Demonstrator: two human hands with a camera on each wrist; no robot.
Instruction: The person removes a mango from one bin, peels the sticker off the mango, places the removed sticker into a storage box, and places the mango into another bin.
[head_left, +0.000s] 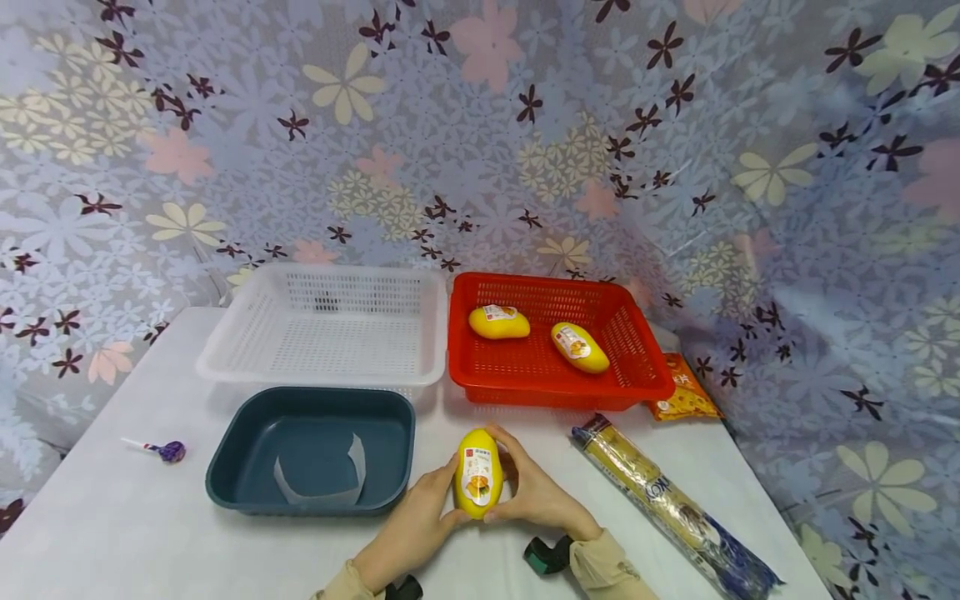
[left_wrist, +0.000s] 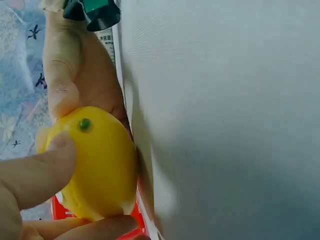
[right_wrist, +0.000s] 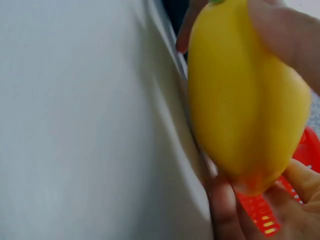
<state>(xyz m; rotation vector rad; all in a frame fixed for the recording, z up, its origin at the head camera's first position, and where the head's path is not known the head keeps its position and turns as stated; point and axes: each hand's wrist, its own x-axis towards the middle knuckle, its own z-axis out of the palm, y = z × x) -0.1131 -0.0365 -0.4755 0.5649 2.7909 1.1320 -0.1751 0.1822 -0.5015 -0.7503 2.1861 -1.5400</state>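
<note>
Both hands hold a yellow mango (head_left: 478, 467) with a white printed label facing up, over the white table at the front. My left hand (head_left: 420, 517) grips its left side, and my right hand (head_left: 538, 496) has thumb and fingers around the right. In the left wrist view the left thumb (left_wrist: 40, 172) presses on the mango (left_wrist: 100, 165), close to a green stem spot. The right wrist view shows the mango's smooth side (right_wrist: 240, 100), with fingers at its lower end. Two more labelled mangoes, one at left (head_left: 499, 322) and one at right (head_left: 580, 348), lie in the red basket (head_left: 555, 395).
Left of the red basket is a white basket (head_left: 322, 377). A dark teal tub (head_left: 311, 408) in front of it contains a curved pale strip (head_left: 322, 498). A lollipop (head_left: 171, 452) lies far left; a long clear-and-blue packet (head_left: 660, 496) and an orange snack bag (head_left: 686, 392) lie right.
</note>
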